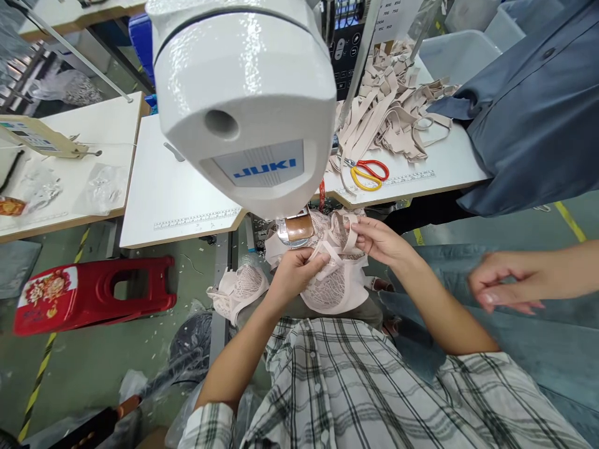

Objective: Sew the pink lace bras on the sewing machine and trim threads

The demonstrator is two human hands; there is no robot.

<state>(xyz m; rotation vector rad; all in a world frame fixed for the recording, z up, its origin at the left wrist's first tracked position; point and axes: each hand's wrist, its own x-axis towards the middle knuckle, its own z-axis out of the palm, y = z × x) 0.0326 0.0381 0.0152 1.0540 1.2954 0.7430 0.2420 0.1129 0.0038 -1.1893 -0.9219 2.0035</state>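
Observation:
A beige lace bra (327,290) lies over my lap, just below the head of a white sewing machine (248,112). My left hand (297,272) pinches a pale strap end at the bra's upper edge, thumb on top. Between the fingers and thumb of my right hand (379,240) is a looped beige strap (350,234), held up at the bra's right side. The machine's metal plate with a brown cover (297,229) sits close above my left hand. Another lace bra (238,290) hangs at the left, by the machine's stand.
Scissors with red and yellow handles (369,173) and a heap of beige straps (390,103) lie on the white table (187,212). A co-worker's hand (510,280) reaches in from the right, beside a person in blue-grey clothing (538,112). A red stool (93,296) stands left.

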